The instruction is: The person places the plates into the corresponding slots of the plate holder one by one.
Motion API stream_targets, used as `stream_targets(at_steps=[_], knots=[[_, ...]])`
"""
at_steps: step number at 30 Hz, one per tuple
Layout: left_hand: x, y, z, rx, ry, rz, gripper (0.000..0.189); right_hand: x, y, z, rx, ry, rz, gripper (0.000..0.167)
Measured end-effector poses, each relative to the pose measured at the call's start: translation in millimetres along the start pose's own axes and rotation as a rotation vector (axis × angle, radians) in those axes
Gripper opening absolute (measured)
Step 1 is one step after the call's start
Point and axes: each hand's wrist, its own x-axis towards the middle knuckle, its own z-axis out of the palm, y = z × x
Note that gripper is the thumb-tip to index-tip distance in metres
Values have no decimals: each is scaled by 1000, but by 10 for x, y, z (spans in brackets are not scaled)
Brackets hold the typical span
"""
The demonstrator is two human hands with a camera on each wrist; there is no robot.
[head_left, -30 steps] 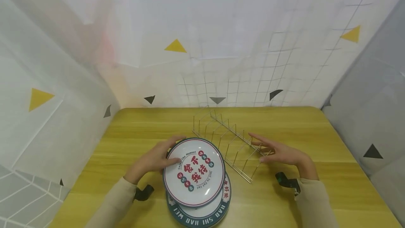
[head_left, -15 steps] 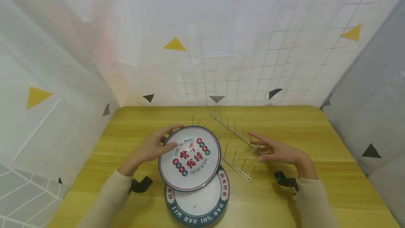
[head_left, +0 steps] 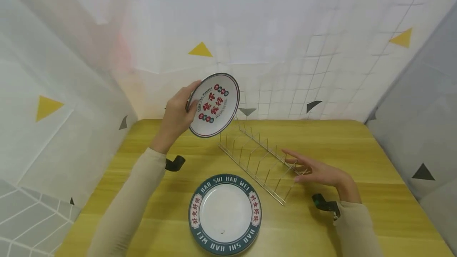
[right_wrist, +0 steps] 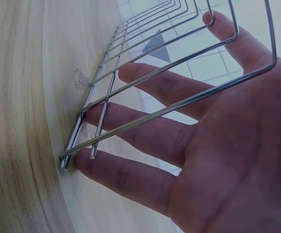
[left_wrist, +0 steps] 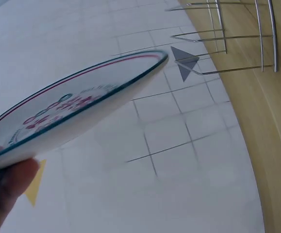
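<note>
My left hand point(head_left: 176, 112) grips the left edge of a white plate point(head_left: 214, 106) with red characters and a dark rim, thumb on its face. The plate is tilted, raised above the table beyond the far left end of a wire dish rack point(head_left: 251, 175). In the left wrist view the plate point(left_wrist: 82, 104) shows nearly edge-on. My right hand point(head_left: 317, 171) is at the rack's near right end. In the right wrist view its spread fingers point(right_wrist: 145, 133) reach behind the rack's wires, fingertips at the base rails. A larger plate point(head_left: 225, 213) with a green lettered rim lies on the table.
The rack stands diagonally on the wooden table point(head_left: 157, 209), its slots without plates. A pale wall sheet point(head_left: 271, 50) with triangles and grid lines rises behind the table's back edge. Similar sheets hang at both sides. A dark wrist mount point(head_left: 175, 163) sticks out from the left sleeve.
My left hand has lifted the smaller plate off the larger one and carried it up and away, tilting it steeper. The right hand and rack have stayed in place.
</note>
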Motion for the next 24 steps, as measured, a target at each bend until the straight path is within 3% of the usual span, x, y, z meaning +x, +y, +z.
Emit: stream_targets(at_steps=[4,8,17,24], knots=[[124,-60,209,9,18,48,51,-3,6,20,11,-1,-21,85],[148,-107,364,5,-8,37,51,15,23,49,15,0,-18,84],[25,-153,588,40,-116,-31,53,53,19,54,25,-12,13,84],[-53,-144,698,63,-155,-11,54,58,-15,58,35,-13,28,84]])
